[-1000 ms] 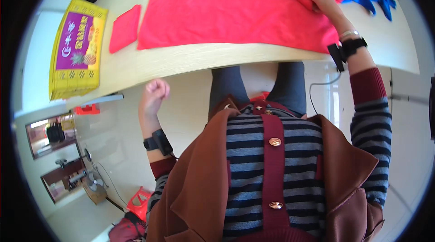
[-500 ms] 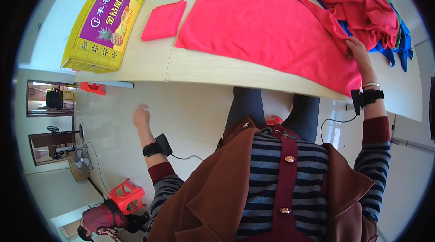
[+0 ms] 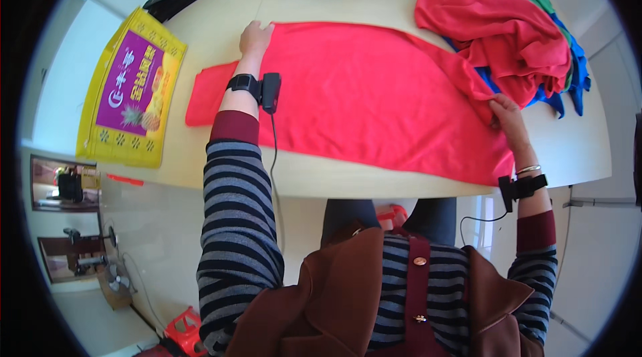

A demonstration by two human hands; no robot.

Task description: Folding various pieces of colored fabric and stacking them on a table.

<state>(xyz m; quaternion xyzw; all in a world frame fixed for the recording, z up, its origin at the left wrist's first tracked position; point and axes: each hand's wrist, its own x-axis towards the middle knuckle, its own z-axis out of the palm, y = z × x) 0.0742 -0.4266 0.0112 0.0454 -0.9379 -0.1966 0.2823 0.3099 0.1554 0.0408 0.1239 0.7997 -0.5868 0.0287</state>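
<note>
Center of frame: cloth (image 3: 361,89) spread on table (image 3: 321,175). My left hand (image 3: 255,39) at its upper left corner, my right hand (image 3: 511,119) at its right side. Folded cloth (image 3: 202,97) left of it, package (image 3: 134,93) far left, heap of cloths (image 3: 495,26) upper right, all on table.

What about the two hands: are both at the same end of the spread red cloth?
No, the left hand is at the left end of the spread cloth, the right hand near its right end.

Bright light; glare on floor (image 3: 483,223) (edges bent, corners black).
</note>
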